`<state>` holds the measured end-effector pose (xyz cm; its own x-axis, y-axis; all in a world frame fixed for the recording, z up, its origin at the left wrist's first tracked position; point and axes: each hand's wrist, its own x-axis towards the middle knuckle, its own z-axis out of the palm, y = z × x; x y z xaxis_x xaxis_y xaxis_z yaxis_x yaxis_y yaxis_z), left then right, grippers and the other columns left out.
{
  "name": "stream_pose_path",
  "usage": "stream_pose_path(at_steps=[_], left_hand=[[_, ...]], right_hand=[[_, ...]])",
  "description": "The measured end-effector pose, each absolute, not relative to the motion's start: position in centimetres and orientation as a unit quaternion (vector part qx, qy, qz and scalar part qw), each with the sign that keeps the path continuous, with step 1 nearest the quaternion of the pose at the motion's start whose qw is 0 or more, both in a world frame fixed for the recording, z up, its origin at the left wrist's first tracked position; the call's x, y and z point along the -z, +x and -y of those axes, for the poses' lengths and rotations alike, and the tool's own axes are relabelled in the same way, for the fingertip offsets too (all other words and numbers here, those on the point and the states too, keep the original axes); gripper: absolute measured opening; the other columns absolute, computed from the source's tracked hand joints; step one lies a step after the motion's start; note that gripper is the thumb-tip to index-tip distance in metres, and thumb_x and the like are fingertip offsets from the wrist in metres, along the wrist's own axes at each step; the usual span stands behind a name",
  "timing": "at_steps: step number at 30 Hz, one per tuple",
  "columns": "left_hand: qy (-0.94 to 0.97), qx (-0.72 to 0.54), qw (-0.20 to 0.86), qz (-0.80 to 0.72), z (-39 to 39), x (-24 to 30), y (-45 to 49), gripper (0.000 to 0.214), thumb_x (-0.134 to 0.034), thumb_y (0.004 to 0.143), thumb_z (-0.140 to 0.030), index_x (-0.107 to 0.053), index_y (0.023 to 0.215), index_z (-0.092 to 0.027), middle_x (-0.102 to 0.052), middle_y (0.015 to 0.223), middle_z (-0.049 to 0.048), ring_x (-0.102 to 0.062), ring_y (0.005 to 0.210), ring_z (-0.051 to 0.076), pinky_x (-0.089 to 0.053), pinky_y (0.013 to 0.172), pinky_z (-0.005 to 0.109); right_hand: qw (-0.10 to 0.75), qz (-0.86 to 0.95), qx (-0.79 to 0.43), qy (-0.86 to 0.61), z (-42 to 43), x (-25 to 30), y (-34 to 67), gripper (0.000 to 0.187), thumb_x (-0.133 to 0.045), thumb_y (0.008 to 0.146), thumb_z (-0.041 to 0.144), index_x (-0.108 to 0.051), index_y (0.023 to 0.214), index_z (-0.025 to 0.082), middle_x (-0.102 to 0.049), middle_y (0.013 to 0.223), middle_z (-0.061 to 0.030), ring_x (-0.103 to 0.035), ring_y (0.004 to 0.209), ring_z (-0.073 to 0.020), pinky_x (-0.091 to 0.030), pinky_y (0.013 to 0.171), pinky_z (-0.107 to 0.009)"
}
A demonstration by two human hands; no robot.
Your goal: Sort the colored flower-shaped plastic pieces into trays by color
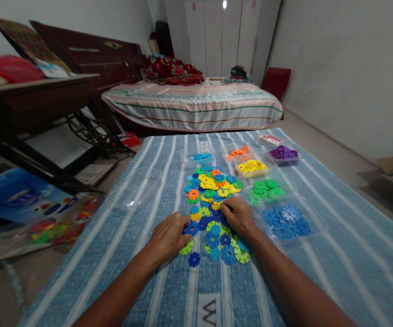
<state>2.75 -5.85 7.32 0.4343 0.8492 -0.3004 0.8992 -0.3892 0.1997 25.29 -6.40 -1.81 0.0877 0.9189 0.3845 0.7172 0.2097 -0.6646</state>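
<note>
A loose pile of notched plastic discs (213,184) in yellow, green, orange and several blues lies in the middle of the striped cloth. My left hand (172,234) is at the pile's near left, fingers curled, with thumb and index at the edge of a blue notched disc (191,228). Over the pile's right side, my right hand (240,217) is closed, its fingertips beside yellow discs (216,205); whatever they grip is hidden. More discs, lime green and blue, are spread between my forearms, including a dark blue one (194,259).
Clear boxes hold sorted discs: blue (286,221), green (267,188), yellow (251,167), purple (284,153), orange (237,153) and light blue (201,157). A clear plastic lid or tray (136,190) lies left. Beyond the cloth stands a bed (196,106); a sewing-machine table (36,88) is left.
</note>
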Motion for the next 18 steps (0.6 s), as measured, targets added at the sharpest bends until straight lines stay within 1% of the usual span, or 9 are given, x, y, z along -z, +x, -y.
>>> stream_pose_path(at_steps=[3, 5, 7, 9, 11, 15, 17, 18], left_hand=[[0.845, 0.079, 0.152, -0.506, 5.97, -7.22, 2.77, 0.013, -0.053, 0.084, -0.030, -0.060, 0.082, -0.020, -0.062, 0.090, 0.0053, -0.059, 0.086, 0.020, -0.040, 0.072, 0.028], [0.846, 0.082, 0.148, -0.506, 6.09, -7.09, 2.75, 0.011, -0.055, 0.083, -0.029, -0.059, 0.082, -0.020, -0.062, 0.091, 0.0053, -0.059, 0.088, 0.021, -0.041, 0.073, 0.028], [0.841, 0.069, 0.155, -0.513, 6.16, -7.00, 2.77, 0.012, -0.058, 0.080, -0.029, -0.060, 0.089, -0.020, -0.063, 0.095, 0.0049, -0.060, 0.091, 0.021, -0.042, 0.075, 0.028], [0.835, 0.055, 0.168, -0.520, 6.18, -7.02, 2.90, 0.022, -0.059, 0.079, -0.027, -0.060, 0.101, -0.022, -0.064, 0.099, 0.0044, -0.061, 0.093, 0.020, -0.043, 0.076, 0.028], [0.833, 0.057, 0.174, -0.523, 6.16, -7.17, 3.15, 0.027, -0.059, 0.078, -0.026, -0.060, 0.105, -0.022, -0.064, 0.099, 0.0044, -0.061, 0.093, 0.021, -0.043, 0.077, 0.028], [0.819, 0.053, 0.172, -0.545, 6.06, -7.21, 3.53, 0.018, -0.062, 0.074, -0.023, -0.060, 0.092, -0.021, -0.065, 0.091, 0.0027, -0.062, 0.084, 0.019, -0.042, 0.072, 0.027], [0.804, 0.021, 0.204, -0.558, 5.88, -6.82, 3.33, 0.014, -0.063, 0.071, -0.022, -0.058, 0.084, -0.020, -0.063, 0.080, -0.0001, -0.060, 0.075, 0.017, -0.040, 0.066, 0.026], [0.793, -0.001, 0.239, -0.560, 5.73, -6.54, 3.14, 0.012, -0.063, 0.069, -0.022, -0.057, 0.079, -0.020, -0.061, 0.074, -0.0015, -0.058, 0.069, 0.015, -0.039, 0.063, 0.025]], right_hand=[[0.409, 0.663, -0.126, -0.615, 6.46, 1.85, 25.35, 0.022, -0.051, 0.086, 0.026, -0.069, 0.075, 0.021, -0.067, 0.077, -0.0034, -0.059, 0.077, -0.0171, -0.040, 0.070, -0.027], [0.407, 0.664, -0.127, -0.615, 6.45, 1.96, 25.39, 0.022, -0.051, 0.087, 0.028, -0.070, 0.076, 0.021, -0.067, 0.076, -0.0034, -0.059, 0.076, -0.0173, -0.040, 0.069, -0.027], [0.405, 0.664, -0.129, -0.615, 6.40, 2.08, 25.43, 0.022, -0.052, 0.087, 0.028, -0.069, 0.076, 0.021, -0.066, 0.075, -0.0033, -0.059, 0.075, -0.0174, -0.039, 0.069, -0.027], [0.406, 0.664, -0.130, -0.614, 6.36, 2.18, 25.46, 0.023, -0.052, 0.087, 0.029, -0.069, 0.075, 0.020, -0.065, 0.074, -0.0032, -0.059, 0.074, -0.0172, -0.039, 0.068, -0.027], [0.408, 0.664, -0.131, -0.613, 6.35, 2.25, 25.46, 0.023, -0.051, 0.087, 0.029, -0.069, 0.074, 0.020, -0.065, 0.074, -0.0030, -0.058, 0.073, -0.0168, -0.039, 0.068, -0.027], [0.409, 0.663, -0.131, -0.613, 6.36, 2.28, 25.44, 0.023, -0.052, 0.087, 0.028, -0.069, 0.074, 0.021, -0.065, 0.074, -0.0026, -0.058, 0.073, -0.0166, -0.039, 0.068, -0.027], [0.408, 0.662, -0.132, -0.615, 6.37, 2.25, 25.43, 0.022, -0.052, 0.087, 0.028, -0.069, 0.074, 0.021, -0.065, 0.074, -0.0025, -0.058, 0.073, -0.0166, -0.039, 0.067, -0.026], [0.408, 0.661, -0.132, -0.616, 6.37, 2.23, 25.42, 0.022, -0.052, 0.087, 0.028, -0.069, 0.074, 0.021, -0.065, 0.074, -0.0025, -0.058, 0.073, -0.0166, -0.038, 0.067, -0.026]])
